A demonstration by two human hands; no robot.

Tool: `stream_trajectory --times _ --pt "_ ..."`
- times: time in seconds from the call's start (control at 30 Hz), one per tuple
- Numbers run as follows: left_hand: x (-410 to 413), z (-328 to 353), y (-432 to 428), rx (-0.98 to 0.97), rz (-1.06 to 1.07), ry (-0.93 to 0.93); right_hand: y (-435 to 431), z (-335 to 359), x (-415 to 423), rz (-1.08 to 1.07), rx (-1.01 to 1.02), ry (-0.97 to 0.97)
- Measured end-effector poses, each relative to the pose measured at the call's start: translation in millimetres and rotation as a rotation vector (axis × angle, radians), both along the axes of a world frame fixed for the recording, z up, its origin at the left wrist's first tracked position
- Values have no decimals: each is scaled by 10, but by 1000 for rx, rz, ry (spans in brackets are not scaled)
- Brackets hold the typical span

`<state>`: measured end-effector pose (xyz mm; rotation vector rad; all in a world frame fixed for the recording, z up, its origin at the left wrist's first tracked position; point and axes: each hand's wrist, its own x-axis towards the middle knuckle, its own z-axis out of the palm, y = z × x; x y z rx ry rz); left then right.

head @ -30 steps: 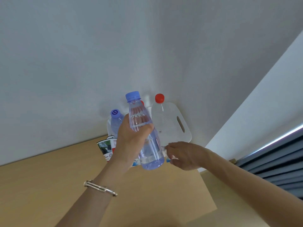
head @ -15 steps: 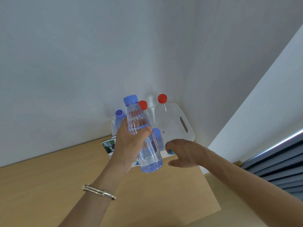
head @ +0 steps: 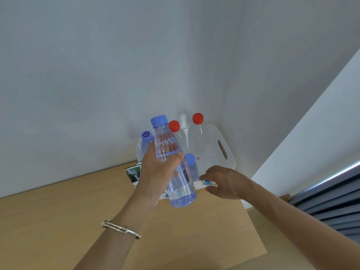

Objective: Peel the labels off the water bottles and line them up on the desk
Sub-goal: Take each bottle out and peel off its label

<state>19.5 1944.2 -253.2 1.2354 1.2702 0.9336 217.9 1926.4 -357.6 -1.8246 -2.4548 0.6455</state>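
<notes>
My left hand (head: 157, 170) grips a clear, label-free water bottle (head: 175, 172) with a blue cap, tilted above the wooden desk (head: 58, 221). My right hand (head: 226, 182) hovers low over the desk, its fingers touching a white and blue peeled label (head: 202, 184). Behind stand a large clear jug (head: 210, 145) with a red cap, a red-capped bottle (head: 178, 133), a purple-capped bottle (head: 146, 141) and a small blue-capped bottle (head: 191, 166), all partly hidden by the held bottle and hand.
A printed label (head: 133, 173) with a green picture lies on the desk left of my hand. Grey walls meet in a corner behind the bottles. The desk's right edge drops off near a dark blue slatted surface (head: 335, 203).
My right hand dropped toward the desk with the peeled label, away from the held bottle. The bottle in my left hand stayed roughly in place.
</notes>
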Motion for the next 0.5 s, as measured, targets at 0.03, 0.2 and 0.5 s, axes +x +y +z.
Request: stream_trajectory --times 0.03,0.2,0.5 --pt "-4 5 2 0 3 -1 5 -7 -1 17 32 -14" --pt "-30 18 10 1 6 -6 20 -37 -21 30 91 -71" --pt "117 28 65 48 -75 -6 13 -8 -136 -5 -115 -86"
